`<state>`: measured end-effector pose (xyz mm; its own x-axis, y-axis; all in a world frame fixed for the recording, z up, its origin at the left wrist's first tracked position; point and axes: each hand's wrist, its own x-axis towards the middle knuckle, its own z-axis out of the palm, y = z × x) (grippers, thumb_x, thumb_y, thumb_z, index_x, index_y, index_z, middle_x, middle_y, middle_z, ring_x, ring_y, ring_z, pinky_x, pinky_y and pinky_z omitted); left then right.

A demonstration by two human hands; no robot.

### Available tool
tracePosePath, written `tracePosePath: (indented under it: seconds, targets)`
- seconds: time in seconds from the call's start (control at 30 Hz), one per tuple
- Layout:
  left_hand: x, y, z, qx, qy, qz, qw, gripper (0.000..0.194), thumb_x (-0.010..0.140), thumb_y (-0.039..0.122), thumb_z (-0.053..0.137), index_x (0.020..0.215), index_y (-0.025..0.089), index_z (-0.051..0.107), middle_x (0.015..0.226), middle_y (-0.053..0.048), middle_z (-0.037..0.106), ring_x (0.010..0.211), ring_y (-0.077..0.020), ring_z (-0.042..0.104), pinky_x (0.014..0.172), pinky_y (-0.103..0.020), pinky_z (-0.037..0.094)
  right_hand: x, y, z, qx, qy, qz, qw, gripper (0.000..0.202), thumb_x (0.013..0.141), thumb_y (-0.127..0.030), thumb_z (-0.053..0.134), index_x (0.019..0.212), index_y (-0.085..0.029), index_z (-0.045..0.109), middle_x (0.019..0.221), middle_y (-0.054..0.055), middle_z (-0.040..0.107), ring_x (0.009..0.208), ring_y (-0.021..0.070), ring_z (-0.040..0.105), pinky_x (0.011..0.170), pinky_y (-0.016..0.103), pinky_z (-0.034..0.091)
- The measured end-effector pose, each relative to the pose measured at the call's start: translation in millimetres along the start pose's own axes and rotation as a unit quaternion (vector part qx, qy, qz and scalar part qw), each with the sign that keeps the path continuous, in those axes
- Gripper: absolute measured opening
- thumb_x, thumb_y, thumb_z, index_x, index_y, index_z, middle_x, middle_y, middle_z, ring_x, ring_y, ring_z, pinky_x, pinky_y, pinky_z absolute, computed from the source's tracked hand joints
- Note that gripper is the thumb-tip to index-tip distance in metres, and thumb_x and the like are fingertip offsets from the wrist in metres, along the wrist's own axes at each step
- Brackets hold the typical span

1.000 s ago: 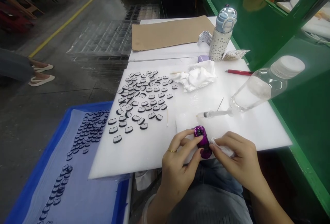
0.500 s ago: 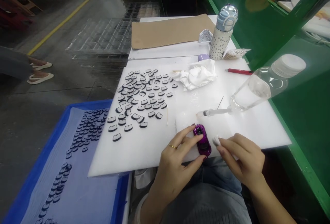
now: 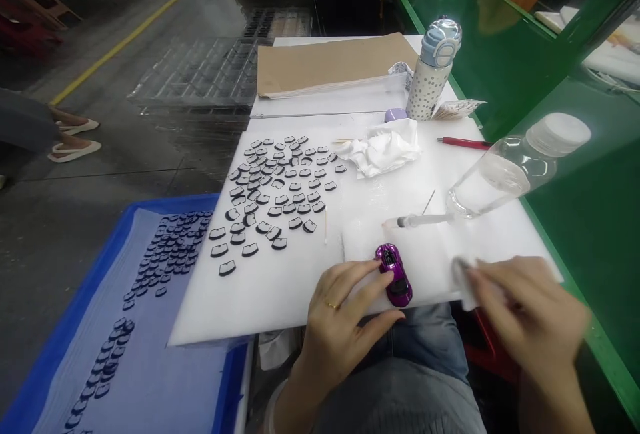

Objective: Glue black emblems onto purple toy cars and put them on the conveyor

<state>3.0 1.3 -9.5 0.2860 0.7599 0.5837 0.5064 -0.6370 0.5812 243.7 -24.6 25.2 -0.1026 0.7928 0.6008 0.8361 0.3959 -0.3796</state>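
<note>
A glossy purple toy car (image 3: 400,292) with a black cabin lies near the front edge of the white foam board. My left hand (image 3: 345,307) holds it loosely, with the index and middle fingertips against its side and top and the thumb by its rear end. My right hand (image 3: 530,307), smeared by motion, is off to the right of the car. Pinched in its fingers is a small white wipe (image 3: 465,284) with a greyish tip, also blurred. Just beyond the car lie a syringe (image 3: 420,221) and a thin needle (image 3: 429,202).
Several small dark curved parts (image 3: 275,211) cover the board's left half; more fill a blue tray (image 3: 165,361) below. A clear bottle (image 3: 495,177), red pen (image 3: 463,143), crumpled tissue (image 3: 383,149), cotton swab (image 3: 326,224), drinking flask (image 3: 430,81) and cardboard (image 3: 330,64) surround the work spot.
My right hand has swung right and away from the toy car with the wipe. My left index finger has slid back along the car, and its thumb sits slightly lower.
</note>
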Motion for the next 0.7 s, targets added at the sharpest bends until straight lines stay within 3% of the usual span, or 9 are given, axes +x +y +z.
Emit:
tracePosePath:
  seconds: [0.07, 0.13, 0.27, 0.37, 0.47, 0.57, 0.63, 0.7]
  targets:
    - [-5, -3, 3.1, 0.023, 0.032, 0.029, 0.999, 0.035, 0.082, 0.034, 0.079, 0.114, 0.021, 0.069, 0.109, -0.009, 0.071, 0.103, -0.0247, 0.066, 0.090, -0.041, 0.058, -3, 19, -11, -0.052, 0.102, 0.077, 0.990, 0.024, 0.086, -0.013, 0.074, 0.107, -0.025, 0.070, 0.074, 0.001, 0.060, 0.060, 0.0155, 0.049, 0.061, 0.033, 0.038]
    - [-8, -6, 6.7, 0.035, 0.043, 0.043, 0.998, 0.032, 0.084, 0.040, 0.076, 0.111, 0.022, 0.071, 0.111, -0.010, 0.070, 0.104, -0.0257, 0.065, 0.091, -0.043, 0.058, -3, 38, -17, -0.114, 0.144, 0.134, 0.974, 0.022, 0.087, -0.023, 0.074, 0.109, -0.024, 0.072, 0.078, 0.004, 0.063, 0.065, 0.0197, 0.054, 0.063, 0.035, 0.040]
    - [-12, -9, 13.0, 0.031, 0.041, 0.039, 0.998, 0.030, 0.091, 0.045, 0.065, 0.110, 0.023, 0.073, 0.117, -0.012, 0.067, 0.110, -0.0273, 0.062, 0.092, -0.045, 0.055, 4, 52, -17, -0.217, 0.055, 0.137, 0.965, 0.022, 0.089, -0.039, 0.072, 0.100, -0.020, 0.074, 0.102, 0.012, 0.071, 0.094, 0.0328, 0.065, 0.077, 0.043, 0.045]
    - [-16, -13, 14.8, -0.006, 0.039, 0.028, 0.999, 0.038, 0.097, 0.051, 0.052, 0.113, 0.023, 0.072, 0.120, -0.013, 0.066, 0.111, -0.0274, 0.062, 0.092, -0.045, 0.054, 7, 30, -6, -0.151, 0.079, 0.141, 0.975, 0.015, 0.092, -0.032, 0.068, 0.100, -0.020, 0.070, 0.098, 0.011, 0.071, 0.093, 0.0299, 0.065, 0.079, 0.042, 0.047]
    - [-23, -15, 14.0, -0.040, 0.067, 0.000, 0.997, 0.046, 0.099, 0.054, 0.044, 0.120, 0.021, 0.068, 0.118, -0.014, 0.066, 0.108, -0.0274, 0.064, 0.091, -0.045, 0.056, 8, -7, 15, -0.035, 0.038, 0.084, 0.995, 0.013, 0.093, -0.025, 0.065, 0.105, -0.021, 0.064, 0.091, 0.006, 0.070, 0.083, 0.0235, 0.065, 0.077, 0.039, 0.047]
    - [-29, -14, 13.1, -0.015, 0.095, -0.047, 0.994, 0.030, 0.100, 0.036, 0.050, 0.121, 0.021, 0.065, 0.114, -0.012, 0.067, 0.106, -0.0252, 0.066, 0.090, -0.043, 0.058, 9, -36, 41, 0.004, -0.035, 0.045, 0.998, 0.031, 0.092, -0.036, 0.066, 0.115, -0.019, 0.057, 0.094, 0.007, 0.069, 0.082, 0.0237, 0.064, 0.075, 0.039, 0.046]
    - [-29, -13, 13.8, 0.023, 0.105, -0.069, 0.992, 0.025, 0.095, 0.019, 0.055, 0.117, 0.021, 0.066, 0.114, -0.010, 0.067, 0.105, -0.0237, 0.065, 0.091, -0.042, 0.058, 10, -46, 54, -0.001, -0.053, 0.044, 0.998, 0.043, 0.089, -0.044, 0.065, 0.121, -0.017, 0.053, 0.097, 0.009, 0.068, 0.083, 0.0255, 0.063, 0.074, 0.040, 0.045]
    - [-28, -12, 15.5, 0.052, 0.114, -0.073, 0.989, 0.027, 0.090, 0.010, 0.056, 0.112, 0.021, 0.067, 0.113, -0.009, 0.066, 0.106, -0.0232, 0.065, 0.090, -0.041, 0.059, 10, -48, 61, -0.012, -0.050, 0.046, 0.998, 0.042, 0.090, -0.040, 0.062, 0.123, -0.017, 0.052, 0.098, 0.009, 0.068, 0.082, 0.0256, 0.063, 0.073, 0.040, 0.045]
